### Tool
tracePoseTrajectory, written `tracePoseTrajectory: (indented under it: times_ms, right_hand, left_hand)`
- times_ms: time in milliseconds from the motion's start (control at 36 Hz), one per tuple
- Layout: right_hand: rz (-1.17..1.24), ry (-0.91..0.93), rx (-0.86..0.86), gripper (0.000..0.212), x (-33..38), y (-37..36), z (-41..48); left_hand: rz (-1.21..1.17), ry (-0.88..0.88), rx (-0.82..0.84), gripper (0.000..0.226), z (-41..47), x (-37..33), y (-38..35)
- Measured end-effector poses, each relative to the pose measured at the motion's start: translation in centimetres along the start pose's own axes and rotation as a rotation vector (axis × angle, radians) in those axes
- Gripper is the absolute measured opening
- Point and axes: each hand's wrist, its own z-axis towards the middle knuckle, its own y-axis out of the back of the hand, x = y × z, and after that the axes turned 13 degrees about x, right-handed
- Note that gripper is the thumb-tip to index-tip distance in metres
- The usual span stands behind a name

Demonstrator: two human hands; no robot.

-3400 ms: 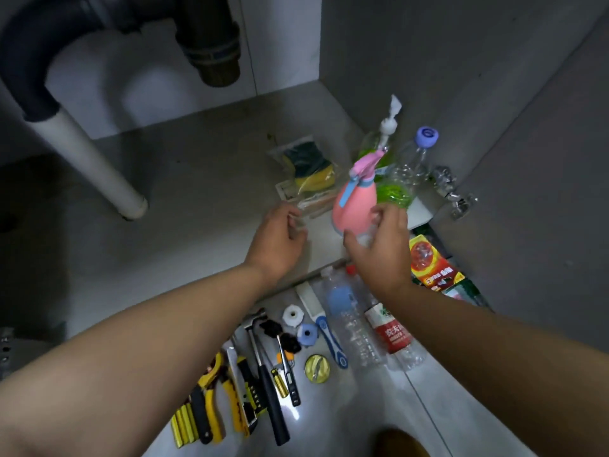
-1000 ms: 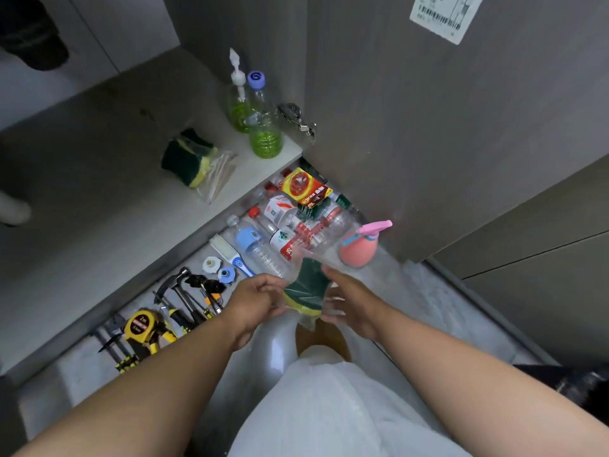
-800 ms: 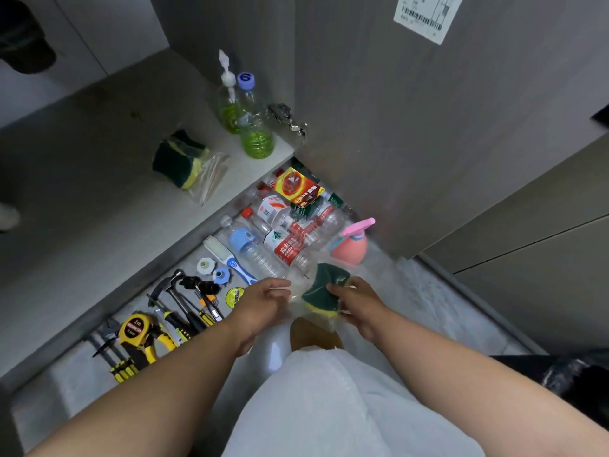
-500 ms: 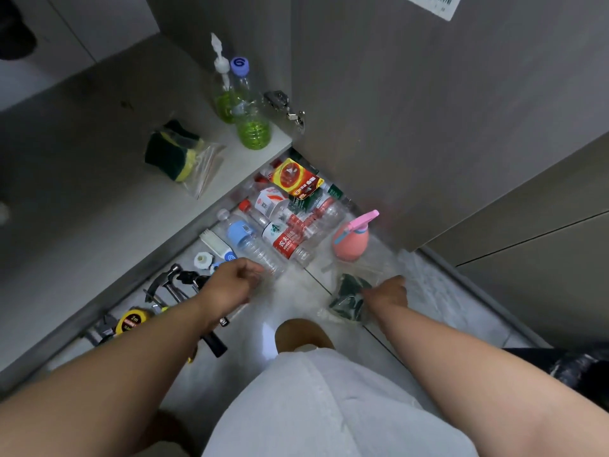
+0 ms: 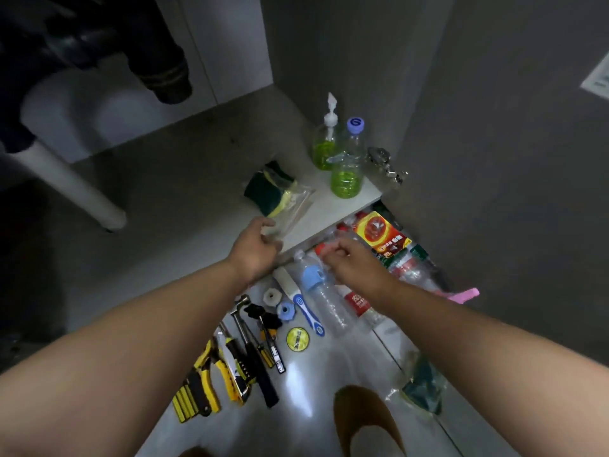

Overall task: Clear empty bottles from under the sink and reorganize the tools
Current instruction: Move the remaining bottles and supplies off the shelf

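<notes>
My left hand [image 5: 258, 247] reaches onto the cabinet floor [image 5: 184, 206] and grips the near end of a clear bag of green-yellow sponges [image 5: 278, 192]. My right hand [image 5: 352, 262] hovers beside it, fingers loosely curled and holding nothing, above empty plastic bottles [image 5: 326, 298] that lie on the tiled floor. A pump bottle [image 5: 324, 150] and a blue-capped bottle [image 5: 347, 174], both with green liquid, stand at the cabinet's right front corner. Tools lie in a row on the tiles: a hammer [image 5: 253, 354], yellow pliers [image 5: 197, 384], a tape measure [image 5: 297, 339].
A second sponge bag [image 5: 423, 387] lies on the tiles at the right, and a pink sprayer's nozzle [image 5: 461, 294] shows behind my right arm. A red-yellow box [image 5: 379, 232] lies on the bottles. The open cabinet door [image 5: 494, 159] stands at the right; a white drain pipe [image 5: 66, 183] is at the left.
My right hand let go of the sponge bag on the tiles and rose over the bottles. My left hand left the tools and took hold of the bag in the cabinet.
</notes>
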Motion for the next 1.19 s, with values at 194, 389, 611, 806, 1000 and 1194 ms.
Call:
tracePoseTrajectory:
  times_ms: [194, 389, 611, 806, 1000, 1194]
  right_hand:
    - [-0.024, 0.048, -0.107, 0.039, 4.3, 1.1, 11.0]
    - [-0.147, 0.047, -0.158, 0.045, 6.7, 1.6, 19.2]
    - [-0.051, -0.119, -0.18, 0.048, 6.0, 0.0, 21.6]
    - [0.181, -0.149, -0.028, 0.025, 4.7, -1.1, 17.1]
    - [0.157, -0.136, -0.023, 0.011, 1.3, -1.0, 7.2]
    - [0.396, -0.269, -0.079, 0.007, -7.3, -2.1, -4.0]
  left_hand:
    - [-0.143, 0.046, -0.124, 0.076, 7.2, 0.2, 2.1]
    - [-0.192, 0.042, -0.203, 0.065, 11.2, 1.7, 2.9]
    - [-0.637, 0.042, -0.234, 0.064, 11.7, 3.2, 3.1]
    - [-0.836, 0.039, 0.01, 0.031, 7.7, 4.2, 3.3]
    - [-0.784, 0.077, 0.237, 0.033, 1.0, 6.0, 2.5]
    - [-0.396, 0.152, 0.36, 0.037, -4.6, 4.8, -3.7]
